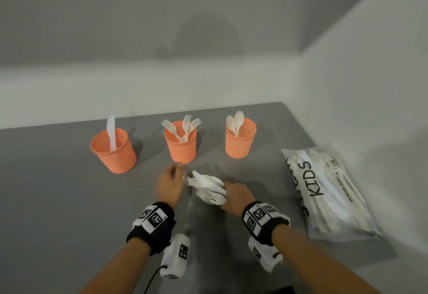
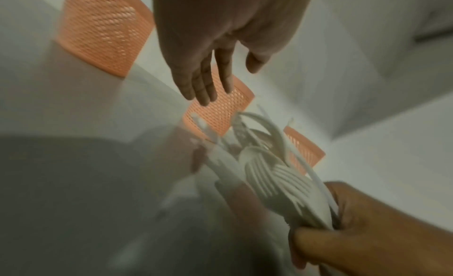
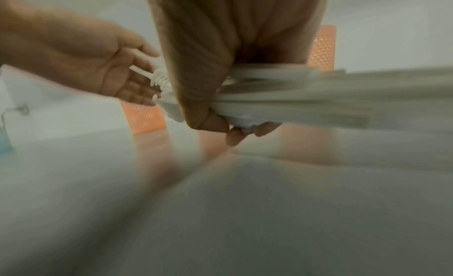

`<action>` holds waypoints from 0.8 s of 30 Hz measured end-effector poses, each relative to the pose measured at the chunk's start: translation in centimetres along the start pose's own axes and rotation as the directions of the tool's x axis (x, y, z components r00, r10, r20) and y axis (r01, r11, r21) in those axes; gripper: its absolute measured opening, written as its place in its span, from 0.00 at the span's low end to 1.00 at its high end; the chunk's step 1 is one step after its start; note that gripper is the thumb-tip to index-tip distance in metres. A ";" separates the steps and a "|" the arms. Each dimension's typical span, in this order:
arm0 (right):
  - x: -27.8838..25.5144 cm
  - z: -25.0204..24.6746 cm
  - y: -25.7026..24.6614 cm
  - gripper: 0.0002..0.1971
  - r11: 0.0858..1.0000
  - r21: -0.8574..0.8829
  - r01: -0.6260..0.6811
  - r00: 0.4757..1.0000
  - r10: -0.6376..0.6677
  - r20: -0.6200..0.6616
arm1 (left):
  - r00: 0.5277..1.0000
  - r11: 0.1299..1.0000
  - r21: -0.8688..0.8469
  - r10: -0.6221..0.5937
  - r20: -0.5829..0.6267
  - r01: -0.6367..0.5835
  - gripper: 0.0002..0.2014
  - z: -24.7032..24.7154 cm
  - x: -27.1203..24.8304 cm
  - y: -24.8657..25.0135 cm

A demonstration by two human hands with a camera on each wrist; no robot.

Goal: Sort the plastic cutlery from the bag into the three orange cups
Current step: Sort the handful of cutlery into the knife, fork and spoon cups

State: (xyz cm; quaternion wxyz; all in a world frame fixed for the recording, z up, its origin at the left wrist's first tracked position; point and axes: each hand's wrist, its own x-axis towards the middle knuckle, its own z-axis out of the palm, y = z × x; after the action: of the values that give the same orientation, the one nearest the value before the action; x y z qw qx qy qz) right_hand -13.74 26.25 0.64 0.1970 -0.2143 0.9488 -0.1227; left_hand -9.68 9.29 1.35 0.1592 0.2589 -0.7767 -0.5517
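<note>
Presently the right hand (image 1: pixel 238 195) clasps a mixed bundle of white cutlery (image 1: pixel 209 187) over the grey table (image 1: pixel 58 189), just near of the middle cup (image 1: pixel 181 143). The left hand (image 1: pixel 169 185) is released, fingers straight beside the bundle's tips. Advice: pinch one piece by its head, identify it, draw it clear. Forks go middle, spoons right cup (image 1: pixel 240 139), knives left cup (image 1: pixel 113 152). The bag (image 1: pixel 328 192) lies far right

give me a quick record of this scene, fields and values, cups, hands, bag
left cup: one knife
middle cup: three forks
right cup: two spoons
right hand: grips a bundle of mixed cutlery
left hand: open, at the bundle's tips
bag: lying on the table, right, cutlery inside
</note>
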 end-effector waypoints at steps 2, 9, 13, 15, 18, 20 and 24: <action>0.1 -0.9 -0.1 0.19 0.994 0.111 0.002 0.998 0.004 -0.060 | 0.992 0.990 -0.132 -0.057 -0.111 0.042 0.09 -1.3 0.1 -0.6; 0.6 -5.4 -1.4 0.10 0.635 0.746 0.202 0.959 0.027 -0.283 | 0.834 0.688 -0.474 -0.427 0.348 0.550 0.16 -1.5 -3.3 -0.8; 0.5 -7.4 -4.1 0.14 0.399 0.871 0.288 0.933 0.088 -0.349 | 0.696 0.553 -0.436 -0.455 0.556 0.710 0.22 0.0 -5.1 -0.3; 0.5 -7.5 -5.6 0.11 0.333 0.884 0.329 0.923 0.082 -0.375 | 0.657 0.516 -0.425 -0.446 0.607 0.743 0.25 0.3 -5.6 0.6; 0.2 -7.4 -7.5 0.11 0.303 0.887 0.347 0.922 0.064 -0.382 | 0.633 0.458 -0.447 -0.442 0.635 0.768 0.29 0.0 -5.4 1.5; -0.1 -7.5 -8.6 0.12 0.270 0.892 0.363 0.919 0.055 -0.391 | 0.629 0.412 -0.477 -0.460 0.626 0.776 0.30 -0.6 -4.8 1.9; -0.7 -7.4 -10.8 0.10 0.234 0.884 0.404 0.898 0.082 -0.432 | 0.641 0.324 -0.555 -0.448 0.623 0.766 0.29 -2.3 -3.3 3.3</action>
State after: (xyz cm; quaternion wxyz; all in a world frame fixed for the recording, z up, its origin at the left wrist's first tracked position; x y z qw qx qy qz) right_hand -12.45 18.19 10.90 0.0782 -0.1189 0.6626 -0.7354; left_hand -6.52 10.27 5.36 -0.1124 0.3330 -0.3045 -0.8853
